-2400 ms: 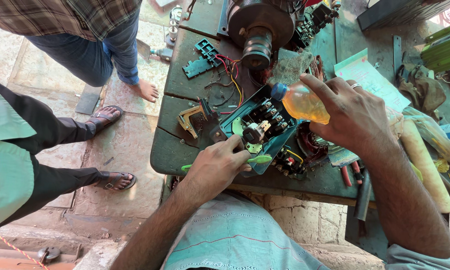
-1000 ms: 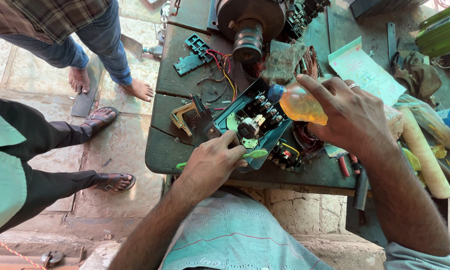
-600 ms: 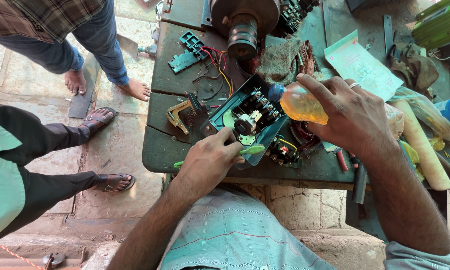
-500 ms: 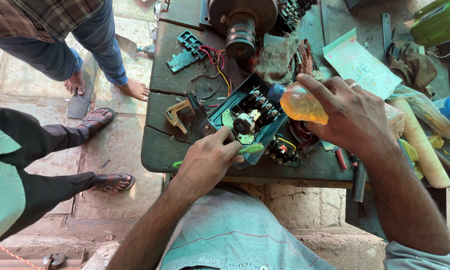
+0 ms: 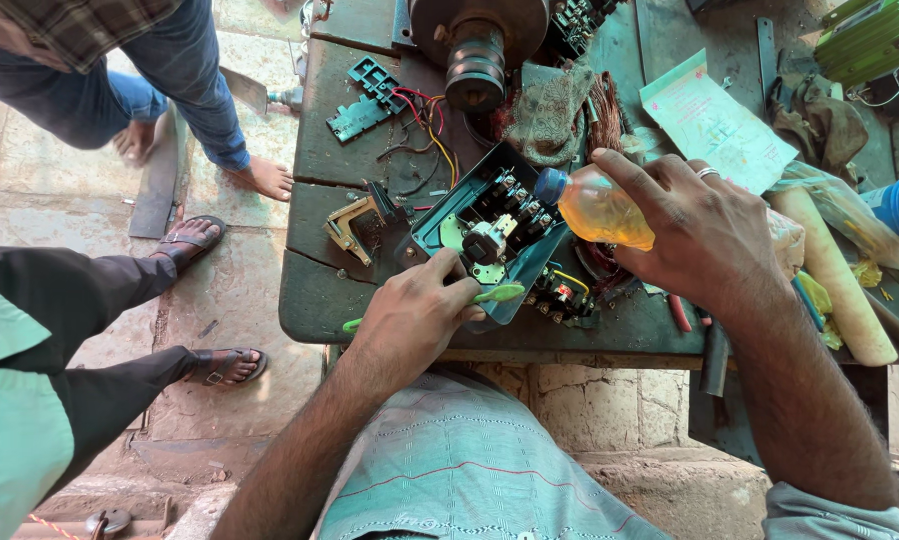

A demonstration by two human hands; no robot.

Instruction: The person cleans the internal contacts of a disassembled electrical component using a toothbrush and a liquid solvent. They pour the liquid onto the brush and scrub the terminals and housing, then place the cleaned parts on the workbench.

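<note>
Fingers, right hand (image 5: 710,235): wrapped around a plastic bottle of amber liquid (image 5: 600,208), thumb and forefinger clamped along its body.
Fingers, left hand (image 5: 415,315): curled shut on a green-handled brush (image 5: 498,294); its green tip shows to the right of the knuckles, another green end pokes out to the left.
Head view, location: bottle held above the open teal switch box (image 5: 490,240), which sits near the front edge of the dark green workbench (image 5: 315,300).
Bottle axis: long axis nearly level, running right to left; blue cap end points left and slightly up, toward the box interior.
Brush axis: roughly level, along the box's near rim.
Surroundings: motor pulley (image 5: 477,65) behind the box, loose red and yellow wires (image 5: 425,120), printed paper sheet (image 5: 715,120) to the right.
Bystanders: sandalled foot (image 5: 185,240) and bare foot (image 5: 265,180) on the stone floor, left of the bench.
Risk (judgement): tipping further could flood the contacts, or liquid could run off the bench edge onto the person's lap; a loose grip would drop the bottle on the terminals.
</note>
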